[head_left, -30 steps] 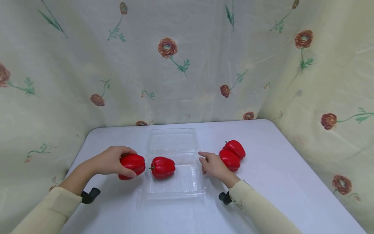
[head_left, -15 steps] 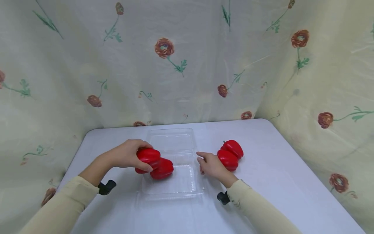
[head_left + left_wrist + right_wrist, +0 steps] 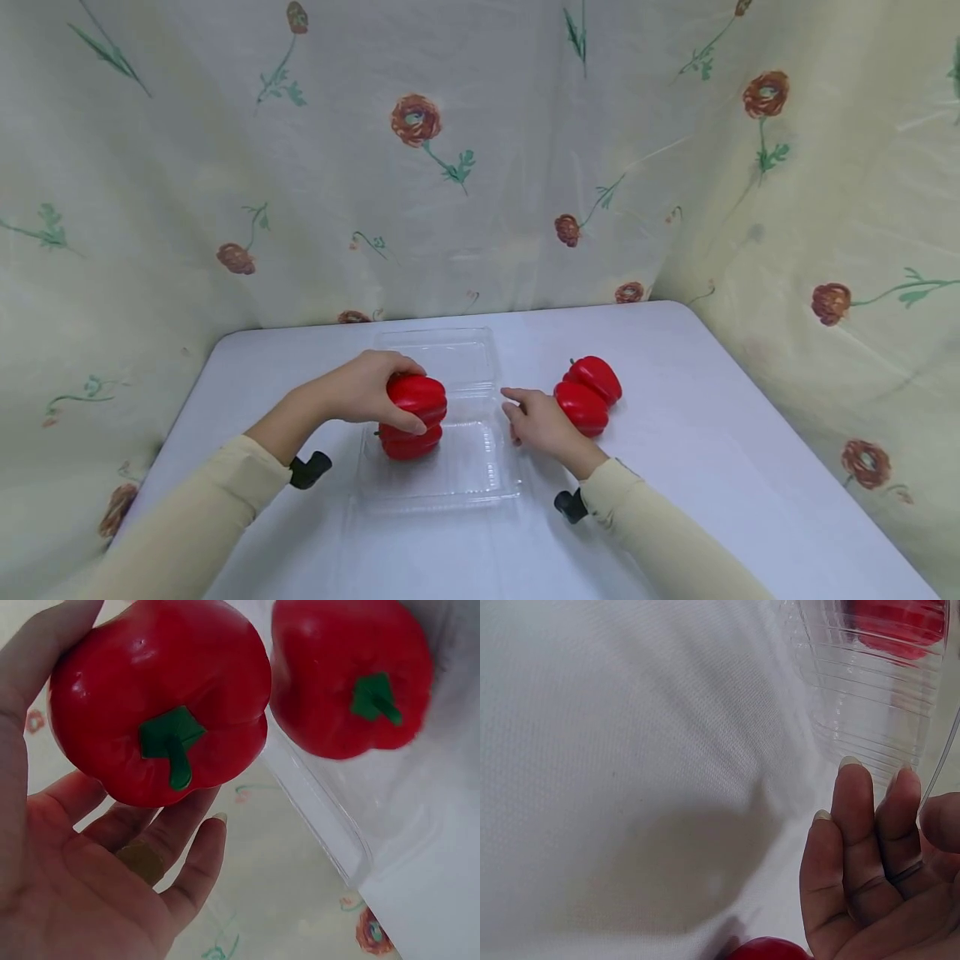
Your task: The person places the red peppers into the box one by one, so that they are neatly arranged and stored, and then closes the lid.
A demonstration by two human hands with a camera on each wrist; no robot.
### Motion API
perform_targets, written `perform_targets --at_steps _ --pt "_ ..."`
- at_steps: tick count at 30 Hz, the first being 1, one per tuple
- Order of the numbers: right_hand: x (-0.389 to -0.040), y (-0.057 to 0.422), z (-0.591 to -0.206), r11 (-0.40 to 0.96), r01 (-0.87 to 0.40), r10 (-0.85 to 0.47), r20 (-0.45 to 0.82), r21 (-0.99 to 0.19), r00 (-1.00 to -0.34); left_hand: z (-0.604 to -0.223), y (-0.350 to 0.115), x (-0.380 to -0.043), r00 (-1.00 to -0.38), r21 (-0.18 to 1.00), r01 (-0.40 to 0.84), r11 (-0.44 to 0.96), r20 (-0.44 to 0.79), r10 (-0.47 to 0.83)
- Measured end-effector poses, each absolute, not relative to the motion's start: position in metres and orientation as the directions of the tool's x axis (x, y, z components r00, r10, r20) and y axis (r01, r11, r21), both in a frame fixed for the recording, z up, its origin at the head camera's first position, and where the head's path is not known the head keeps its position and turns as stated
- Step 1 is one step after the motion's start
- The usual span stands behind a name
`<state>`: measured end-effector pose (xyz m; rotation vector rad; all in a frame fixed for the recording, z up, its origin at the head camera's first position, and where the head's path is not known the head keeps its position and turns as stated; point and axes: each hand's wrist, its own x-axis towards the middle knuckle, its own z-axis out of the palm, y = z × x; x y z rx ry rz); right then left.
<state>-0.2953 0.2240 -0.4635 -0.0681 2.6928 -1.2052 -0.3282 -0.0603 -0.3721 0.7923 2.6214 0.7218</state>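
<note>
My left hand [image 3: 367,387] grips a red bell pepper [image 3: 422,398] above the open clear plastic clamshell container [image 3: 468,492]. A second red bell pepper [image 3: 408,443] lies in the container's left part, partly hidden below the held one. Both peppers' green stems show in the left wrist view, the held pepper [image 3: 165,690] beside the other [image 3: 345,667]. My right hand [image 3: 543,423] is at the container's right rim with its index finger extended. In the right wrist view, the right hand's fingers [image 3: 859,825] are by the ribbed wall; firm contact is hard to tell.
Two more red bell peppers [image 3: 581,408] lie against each other just right of my right hand. The container's lid [image 3: 442,350] lies folded back toward the far edge of the white table [image 3: 675,467]. Flower-patterned cloth [image 3: 480,167] hangs behind and beside the table.
My left hand has carried its bell pepper rightward, from beside the container to above the pepper inside. The right hand stays at the right rim. The view has shifted slightly.
</note>
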Motion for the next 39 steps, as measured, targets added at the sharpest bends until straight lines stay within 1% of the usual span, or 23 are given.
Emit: perform_targets --at_steps 15,22,29,35,39 --pt "-0.296 0.225 -0.464 0.672 0.042 -0.111 -0.156 -0.739 -0.981 -0.382 -0.013 -0.33 -0.786 0.495 0.49 0.718 -0.104 0.609" --pt "-0.295 0.225 -0.463 0.668 0.051 -0.111 -0.166 -0.743 -0.98 -0.395 0.002 -0.333 -0.771 0.472 0.521 0.711 -0.096 0.629" --pt "-0.295 0.227 -0.465 0.663 0.026 -0.128 -0.147 -0.748 -0.981 -0.402 0.013 -0.331 -0.759 0.465 0.535 0.705 -0.103 0.643" --pt "-0.295 0.227 -0.465 0.671 0.005 -0.138 -0.131 -0.741 -0.982 -0.412 0.019 -0.33 -0.767 0.426 0.533 0.731 -0.121 0.63" --pt "-0.295 0.229 -0.464 0.673 0.01 -0.135 -0.136 -0.74 -0.981 -0.416 0.022 -0.33 -0.779 0.396 0.534 0.747 -0.113 0.617"
